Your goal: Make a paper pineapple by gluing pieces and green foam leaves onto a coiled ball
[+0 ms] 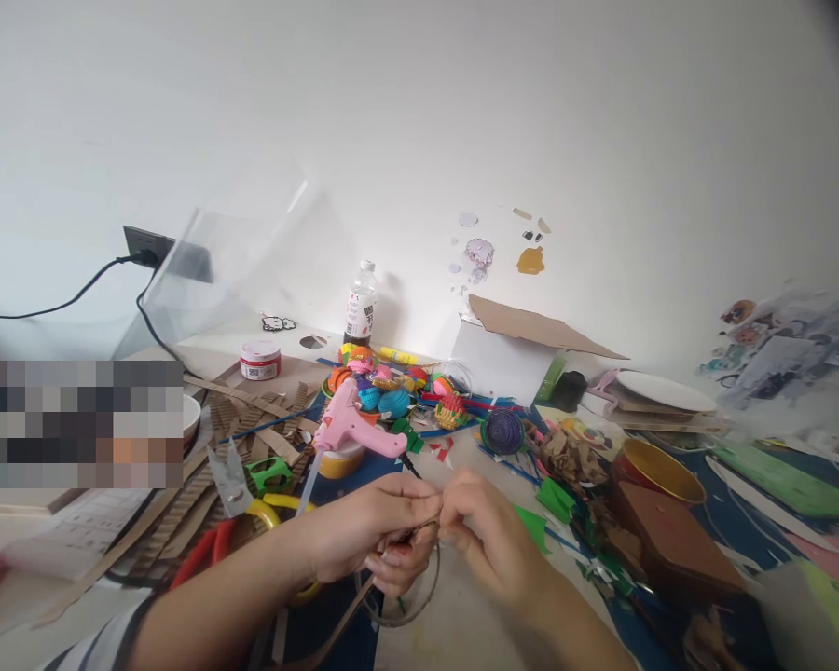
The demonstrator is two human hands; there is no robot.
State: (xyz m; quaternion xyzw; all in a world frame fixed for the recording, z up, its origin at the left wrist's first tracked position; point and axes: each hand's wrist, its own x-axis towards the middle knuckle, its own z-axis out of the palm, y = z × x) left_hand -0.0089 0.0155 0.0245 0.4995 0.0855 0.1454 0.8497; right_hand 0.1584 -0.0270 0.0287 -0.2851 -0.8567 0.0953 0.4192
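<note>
My left hand [370, 536] and my right hand [489, 536] meet low in the middle of the view, fingertips pinched together on a thin brown paper strip [419, 578] that curls down in a loop below them. Both hands are closed. Just beyond them a pink glue gun [353, 429] stands on the table, its nozzle pointing toward my hands. Behind it lies a heap of colourful rolled paper pieces [384, 387] and a purple paper coil [502, 431].
Scissors with yellow handles [241, 485] and brown cardboard strips [252, 410] lie at left. A plastic bottle [361, 308], a red-lidded jar [260, 359] and a white box with a cardboard flap [517, 349] stand at the back. A gold bowl [661, 471] sits right.
</note>
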